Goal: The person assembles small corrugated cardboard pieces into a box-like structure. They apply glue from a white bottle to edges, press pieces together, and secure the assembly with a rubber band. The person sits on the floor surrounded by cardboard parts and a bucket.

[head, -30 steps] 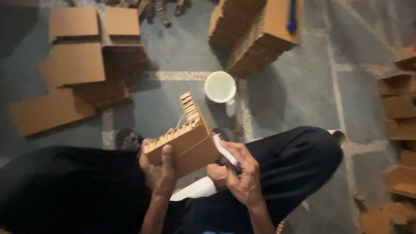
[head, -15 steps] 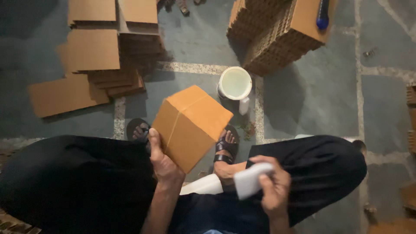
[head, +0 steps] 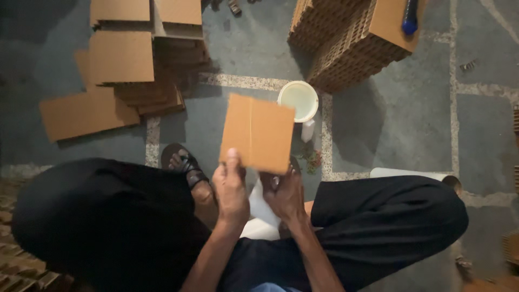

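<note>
I sit with my black-trousered legs crossed over a grey stone floor. My left hand (head: pixel 230 189) grips the lower edge of a brown cardboard box (head: pixel 258 131), thumb pressed on its front face. The box is held up facing me, so it looks flat, with one vertical crease. My right hand (head: pixel 285 196) is curled at the box's lower right edge, its fingers tucked behind it. A white sheet (head: pixel 260 213) lies on my lap between my two wrists.
A round white cup (head: pixel 298 100) stands on the floor just beyond the box. Flat cardboard sheets (head: pixel 121 57) are piled at upper left. A tall stack of corrugated pieces (head: pixel 346 38) with a blue object (head: pixel 410 16) on top is at upper right. A white roll (head: pixel 411 174) lies by my right knee.
The box has been turned from an angled view to face-on and lifted. My right hand moved from my right thigh to the box's lower edge.
</note>
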